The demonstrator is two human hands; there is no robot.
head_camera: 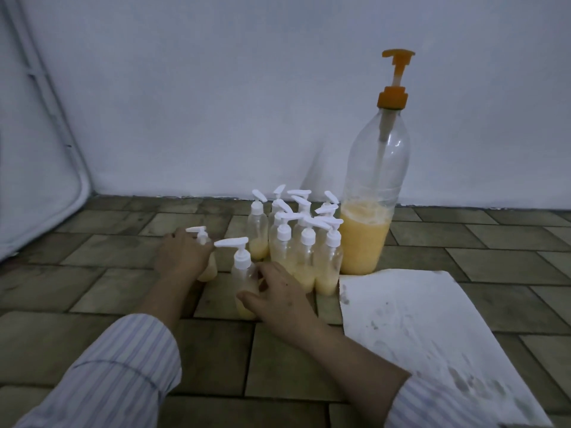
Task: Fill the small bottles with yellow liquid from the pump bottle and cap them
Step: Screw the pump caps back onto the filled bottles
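Observation:
A tall clear pump bottle [367,230] with an orange pump head stands near the wall, about a third full of yellow liquid. Left of it is a cluster of several small capped bottles [304,254] with white pump tops, each partly filled with yellow liquid. My left hand [182,254] grips one small capped bottle [202,236] standing on the floor; most of its body is hidden by the hand. My right hand [275,295] holds another small capped bottle [242,267], fingers and thumb curled round its lower part.
A stained white paper sheet [432,332] lies on the tiled floor [216,350] to the right. A white wall [216,103] closes the back, and a white curved panel [40,149] leans at the left.

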